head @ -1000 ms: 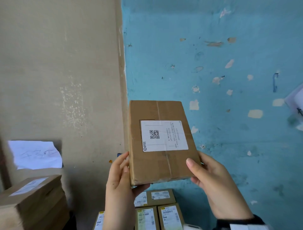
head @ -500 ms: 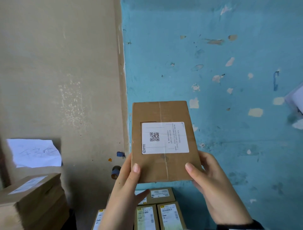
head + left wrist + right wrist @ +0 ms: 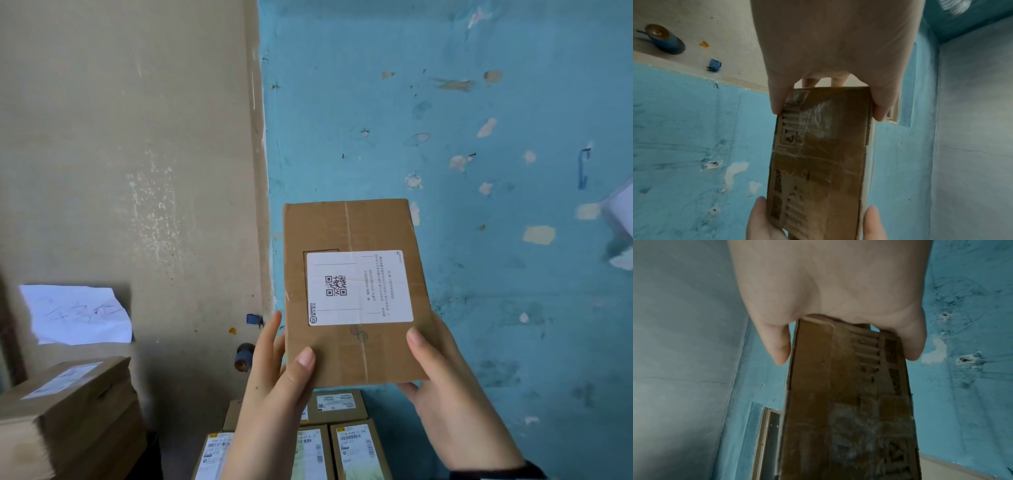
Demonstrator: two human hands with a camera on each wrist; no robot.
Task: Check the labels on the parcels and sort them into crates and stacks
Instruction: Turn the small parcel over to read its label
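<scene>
Cardboard parcel upright, long axis vertical

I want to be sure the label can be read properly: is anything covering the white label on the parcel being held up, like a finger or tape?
Nothing visible covers it. The white label on the parcel faces the camera whole; the left hand and right hand grip the lower corners, thumbs below the label. A tape seam crosses it, print still visible.

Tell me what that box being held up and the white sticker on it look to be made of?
The box looks like plain brown matte cardboard, with clear shiny tape down its seam. The sticker seems to be smooth white paper, printed in black with a QR code; whether it is coated, I cannot tell.
</scene>
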